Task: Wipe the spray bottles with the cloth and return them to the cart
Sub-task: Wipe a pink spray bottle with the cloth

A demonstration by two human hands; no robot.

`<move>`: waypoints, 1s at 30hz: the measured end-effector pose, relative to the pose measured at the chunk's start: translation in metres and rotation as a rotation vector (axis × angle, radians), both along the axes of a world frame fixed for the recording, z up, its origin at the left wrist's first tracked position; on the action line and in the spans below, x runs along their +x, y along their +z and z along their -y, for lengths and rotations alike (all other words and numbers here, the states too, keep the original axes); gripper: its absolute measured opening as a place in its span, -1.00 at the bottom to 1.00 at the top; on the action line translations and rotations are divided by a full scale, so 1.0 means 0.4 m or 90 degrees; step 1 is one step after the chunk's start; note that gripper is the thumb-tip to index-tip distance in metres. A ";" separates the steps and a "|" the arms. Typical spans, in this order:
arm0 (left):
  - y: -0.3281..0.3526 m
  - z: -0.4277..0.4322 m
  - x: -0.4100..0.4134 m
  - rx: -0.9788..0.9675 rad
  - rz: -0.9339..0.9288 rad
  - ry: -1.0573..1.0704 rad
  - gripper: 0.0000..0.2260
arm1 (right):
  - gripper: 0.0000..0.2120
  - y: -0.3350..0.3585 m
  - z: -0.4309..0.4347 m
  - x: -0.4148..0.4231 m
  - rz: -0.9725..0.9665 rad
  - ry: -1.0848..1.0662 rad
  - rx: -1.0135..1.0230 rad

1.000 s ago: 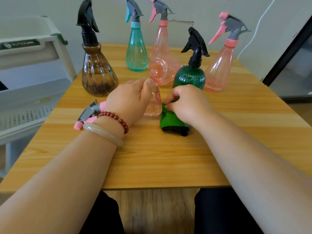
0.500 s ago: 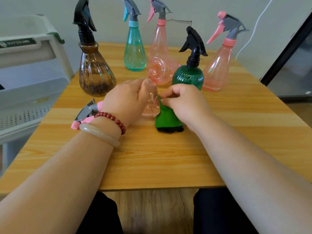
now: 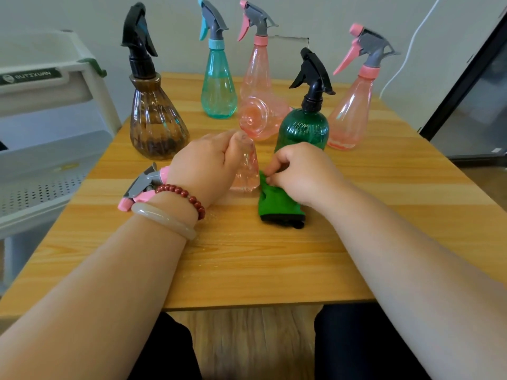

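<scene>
On the table (image 3: 247,270), left hand (image 3: 205,168) grips a half-hidden pink bottle (image 3: 247,172); right hand (image 3: 304,171) pinches the cloth (image 3: 277,205).

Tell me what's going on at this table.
A person is wiping a pink spray bottle lying on its side on the wooden table. The left hand grips its body; the right hand pinches a green cloth at its base. A brown bottle, teal bottle, green bottle and other pink bottles wait behind; the white cart stands to the left.

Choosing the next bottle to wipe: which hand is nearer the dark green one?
Right. The right hand, pinching the cloth, is in front of the dark green bottle; left hand grips the lying pink bottle farther left.
</scene>
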State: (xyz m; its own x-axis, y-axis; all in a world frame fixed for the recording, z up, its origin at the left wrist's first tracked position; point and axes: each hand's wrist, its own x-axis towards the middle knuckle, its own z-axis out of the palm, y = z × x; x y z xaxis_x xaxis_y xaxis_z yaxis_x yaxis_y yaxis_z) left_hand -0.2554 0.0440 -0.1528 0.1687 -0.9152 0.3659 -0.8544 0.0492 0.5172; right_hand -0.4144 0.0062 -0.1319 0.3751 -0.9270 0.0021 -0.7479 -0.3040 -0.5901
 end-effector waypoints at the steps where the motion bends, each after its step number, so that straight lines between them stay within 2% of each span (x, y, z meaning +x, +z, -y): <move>1: 0.000 0.000 0.000 -0.004 -0.003 0.000 -0.61 | -0.84 0.005 0.002 -0.002 0.015 -0.001 0.010; 4: 0.000 0.000 -0.002 -0.001 0.005 0.008 -0.60 | -0.85 -0.002 0.012 0.021 0.109 -0.059 -0.016; 7: 0.001 0.000 -0.002 0.002 0.010 0.007 -0.61 | -0.82 -0.013 0.009 0.038 0.084 -0.070 -0.022; 10: 0.004 0.001 0.003 -0.006 0.004 0.006 -0.62 | -0.80 -0.003 -0.006 0.003 0.051 -0.019 0.046; 13: 0.004 0.003 -0.002 -0.012 0.004 0.005 -0.62 | -0.82 0.001 -0.022 -0.032 0.187 -0.033 0.068; 15: 0.003 0.000 -0.006 -0.022 0.008 0.000 -0.62 | -0.82 -0.003 -0.023 -0.035 0.303 -0.078 0.009; 17: 0.003 -0.002 -0.007 -0.032 0.010 -0.008 -0.63 | -0.80 -0.005 -0.028 -0.024 0.349 -0.077 -0.057; 21: -0.003 0.001 -0.002 -0.048 0.010 -0.015 -0.65 | -0.74 -0.017 -0.037 0.006 0.312 -0.024 -0.102; 25: -0.009 0.003 0.006 -0.094 -0.058 -0.019 -0.71 | -0.54 -0.024 -0.040 0.002 0.305 0.089 0.008; 27: -0.012 0.006 0.013 -0.123 -0.075 -0.015 -0.75 | -0.37 -0.020 -0.035 0.001 0.235 0.128 0.008; 30: -0.013 0.007 0.018 -0.152 -0.091 -0.003 -0.76 | -0.20 -0.018 -0.026 0.009 0.056 0.149 -0.113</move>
State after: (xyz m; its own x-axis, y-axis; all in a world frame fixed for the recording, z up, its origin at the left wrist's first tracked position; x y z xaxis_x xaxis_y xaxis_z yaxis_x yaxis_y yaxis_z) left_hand -0.2484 0.0412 -0.1579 0.2308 -0.8069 0.5437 -0.7730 0.1873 0.6061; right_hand -0.4108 0.0164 -0.1391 0.5694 -0.7977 0.1985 -0.5939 -0.5662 -0.5716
